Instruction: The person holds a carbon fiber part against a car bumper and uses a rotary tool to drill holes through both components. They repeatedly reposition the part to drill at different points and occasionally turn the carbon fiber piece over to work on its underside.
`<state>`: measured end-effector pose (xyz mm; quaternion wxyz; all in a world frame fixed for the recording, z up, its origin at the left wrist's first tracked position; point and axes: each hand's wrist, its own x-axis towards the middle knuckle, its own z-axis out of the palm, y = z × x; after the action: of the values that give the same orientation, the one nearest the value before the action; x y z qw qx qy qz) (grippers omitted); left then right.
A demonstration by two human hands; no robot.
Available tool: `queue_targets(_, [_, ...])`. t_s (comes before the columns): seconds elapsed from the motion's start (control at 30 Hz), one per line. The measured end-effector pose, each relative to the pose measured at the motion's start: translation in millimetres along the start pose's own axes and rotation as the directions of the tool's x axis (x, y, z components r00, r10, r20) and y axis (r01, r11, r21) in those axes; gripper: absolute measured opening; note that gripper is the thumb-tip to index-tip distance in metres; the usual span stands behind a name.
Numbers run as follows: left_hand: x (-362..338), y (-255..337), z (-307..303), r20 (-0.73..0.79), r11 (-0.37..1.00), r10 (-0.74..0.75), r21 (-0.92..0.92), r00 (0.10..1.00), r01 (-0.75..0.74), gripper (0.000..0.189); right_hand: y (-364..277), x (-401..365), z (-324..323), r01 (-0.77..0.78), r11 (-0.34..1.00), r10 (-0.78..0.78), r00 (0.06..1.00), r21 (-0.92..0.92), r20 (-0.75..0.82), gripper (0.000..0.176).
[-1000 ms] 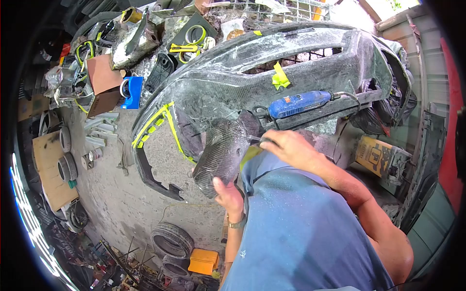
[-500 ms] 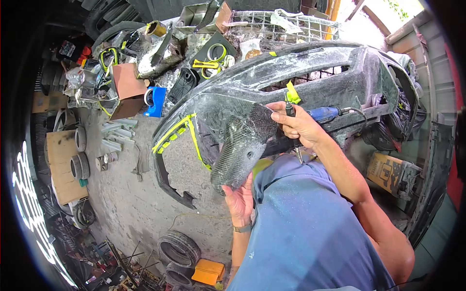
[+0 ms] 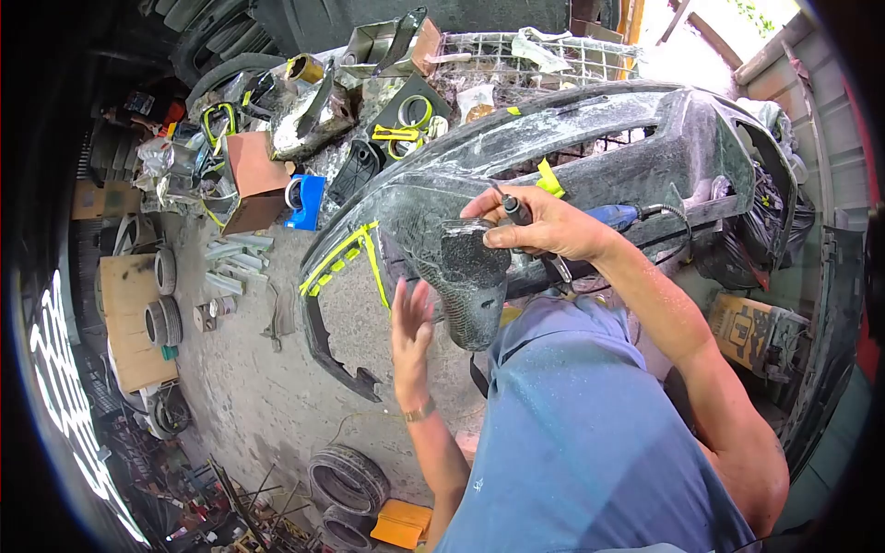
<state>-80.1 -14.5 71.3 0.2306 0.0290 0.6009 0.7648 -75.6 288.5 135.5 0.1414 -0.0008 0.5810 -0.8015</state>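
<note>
My right hand (image 3: 544,226) pinches the top edge of a dusty, curved carbon-fibre part (image 3: 475,295) between thumb and fingers. A slim dark rotary tool handpiece (image 3: 516,210) is held in the same hand. Apart from the part, on its left side, my left hand (image 3: 412,323) is raised with fingers spread, holding nothing. Behind both hands lies a large dusty black car bumper (image 3: 424,198), with yellow tape (image 3: 369,253) stuck along an opening at its left end. A blue rotary tool body (image 3: 613,217) rests on the bumper, beside my right wrist.
Tape rolls (image 3: 415,111), a blue tape dispenser (image 3: 304,201) and sheets of cardboard (image 3: 253,166) crowd the far side. Metal bars (image 3: 230,263) and tyres (image 3: 348,477) lie on the concrete floor. A black bag (image 3: 751,240) sits under the bumper's right end.
My left hand has let go of the part's lower end and moved left and up, opening. The part has turned in my right hand, its lower end swinging right and its rough top now facing me.
</note>
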Motion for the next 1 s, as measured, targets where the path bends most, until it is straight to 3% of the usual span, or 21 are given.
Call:
queue_targets(0.03, [10.7,-1.4,6.3,-0.009,1.0,0.004,0.001,1.0,-0.004,0.078,0.7,2.5,3.5,-0.001,1.0,0.001,1.0,0.0,0.01,0.041])
queue_targets(0.1, [28.0,-8.9,15.7,0.202,1.0,-0.018,0.006,0.979,0.017,0.079,2.3,8.5,7.1,0.089,0.996,-0.088,0.995,-0.019,0.04,0.04])
queue_targets(0.13, [29.6,-13.9,15.5,0.193,0.996,-0.033,-0.075,0.981,0.048,0.071,3.9,10.9,6.4,0.088,0.996,-0.087,0.995,-0.025,0.039,0.04])
queue_targets(0.2, [30.6,-22.3,25.0,0.122,0.99,-0.012,-0.136,0.992,0.029,0.063,14.4,14.9,0.3,0.21,0.959,-0.243,0.955,-0.188,-0.171,0.04])
queue_targets(0.23, [29.0,-25.8,27.9,0.039,0.982,-0.002,-0.191,0.999,0.009,0.055,23.3,17.0,-4.7,0.293,0.835,-0.448,0.854,-0.466,-0.264,0.04])
queue_targets(0.27, [29.5,-44.4,17.1,-0.023,0.987,-0.013,-0.158,1.0,0.009,0.039,28.2,10.7,-9.5,0.217,0.866,-0.389,0.859,-0.45,-0.333,0.039])
queue_targets(0.33, [30.7,-50.9,29.0,-0.108,0.988,-0.012,-0.156,0.994,-0.005,0.037,36.6,-1.7,-15.1,0.141,0.891,-0.326,0.862,-0.432,-0.389,0.039])
queue_targets(0.4, [33.6,-71.8,23.4,-0.203,0.992,0.005,-0.125,0.979,-0.031,0.035,55.7,-20.9,-9.6,0.029,0.739,-0.363,0.859,-0.673,-0.362,0.041])
queue_targets(0.43, [34.8,-79.9,20.6,-0.203,0.991,-0.002,-0.132,0.979,-0.025,0.035,60.2,-30.8,-4.7,-0.006,0.79,-0.268,0.896,-0.613,-0.354,0.038])
queue_targets(0.53, [38.0,-91.4,23.3,-0.263,0.993,-0.034,-0.114,0.964,0.004,0.035,83.3,-46.3,1.3,-0.04,0.813,-0.17,0.938,-0.581,-0.301,0.031])
queue_targets(0.6, [37.5,-94.4,29.4,-0.343,0.998,0.036,-0.037,0.939,-0.052,0.033,92.1,-53.1,9.0,-0.194,0.776,-0.01,0.948,-0.6,-0.318,0.029])
queue_targets(0.63, [37.5,-99.7,26.9,-0.344,0.998,0.025,-0.039,0.939,-0.041,0.033,94.0,-55.5,12.7,-0.204,0.777,0.001,0.946,-0.596,-0.323,0.029])
queue_targets(0.7, [38.6,-110.1,21.9,-0.382,0.987,0.122,0.141,0.916,-0.072,0.039,92.8,-58.8,18.5,-0.255,0.684,0.067,0.955,-0.684,-0.289,0.029])
queue_targets(0.9, [37.2,-109.6,13.8,-0.345,0.982,0.11,0.182,0.932,-0.049,0.048,94.2,-48.2,29.2,-0.319,0.495,0.053,0.94,-0.808,-0.338,0.026])
queue_targets(1.0, [35.6,-112.9,9.4,-0.346,0.979,0.116,0.196,0.931,-0.049,0.051,95.2,-36.8,30.3,-0.407,0.422,0.169,0.913,-0.81,-0.371,0.026])
